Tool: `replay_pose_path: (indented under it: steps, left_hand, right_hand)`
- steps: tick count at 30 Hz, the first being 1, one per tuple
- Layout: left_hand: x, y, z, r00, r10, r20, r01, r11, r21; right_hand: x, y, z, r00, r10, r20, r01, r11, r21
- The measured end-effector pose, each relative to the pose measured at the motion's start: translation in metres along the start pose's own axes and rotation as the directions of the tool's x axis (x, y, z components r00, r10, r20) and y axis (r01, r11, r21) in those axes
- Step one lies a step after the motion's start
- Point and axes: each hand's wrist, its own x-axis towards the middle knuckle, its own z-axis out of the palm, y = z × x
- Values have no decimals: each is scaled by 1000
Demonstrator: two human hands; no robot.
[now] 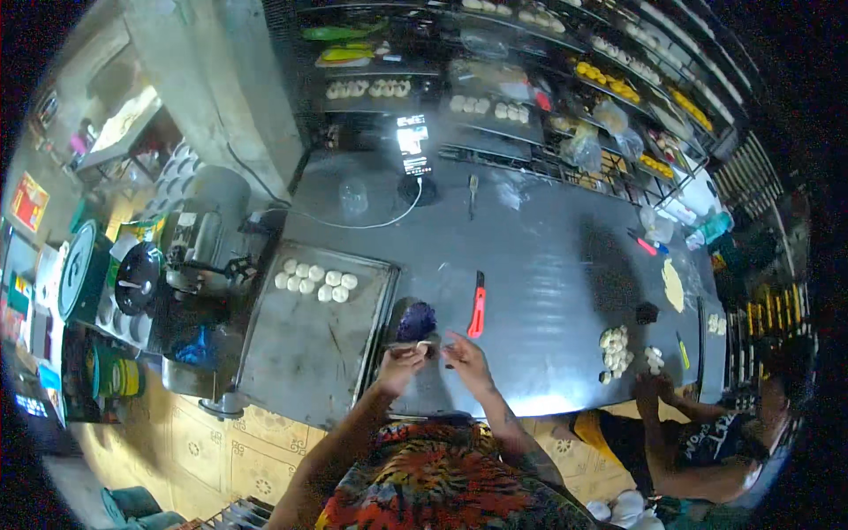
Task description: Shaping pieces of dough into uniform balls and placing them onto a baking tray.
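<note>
In the head view, my left hand (399, 362) has its fingers closed on a small pale piece of dough (423, 348), just in front of a dark purple lump of filling (415, 319). My right hand (464, 358) is beside it, fingers bent and apart, with nothing clearly seen in them. A red box cutter (479, 305) lies beyond my right hand. To the left, a metal tray (318, 344) carries several round white dough balls (299, 279).
A co-worker (698, 442) at the right handles dough pieces (616, 353) on the steel table (543, 238). A lit phone (413, 146) with a cable stands at the back, below racks of filled trays (495, 115). Bowls and equipment (137, 278) crowd the left.
</note>
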Motion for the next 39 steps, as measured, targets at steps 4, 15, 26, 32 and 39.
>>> replay_pose_path:
  steps: [4, 15, 26, 32, 39]
  left_hand:
    - [-2, 23, 19, 999, -36, 31, 13, 827, 561]
    - [0, -15, 62, 988, 152, -30, -73, 632, 772]
    - [-51, -71, 85, 987, 158, 5, -98, 587, 803]
    - [-45, -51, 93, 988, 140, -63, 49, 102, 994]
    - [-29, -31, 53, 925, 377, -37, -277, 740, 613]
  right_hand:
    - [6, 27, -1, 998, -70, 8, 70, 997, 11]
    - [-6, -13, -54, 942, -323, 94, 331, 833, -443]
    - [-5, 54, -97, 863, -279, 420, 460, 779, -427]
    - [0, 46, -76, 854, -358, 379, 494, 787, -369]
    - [21, 4, -39, 926, -226, 302, 366, 730, -577]
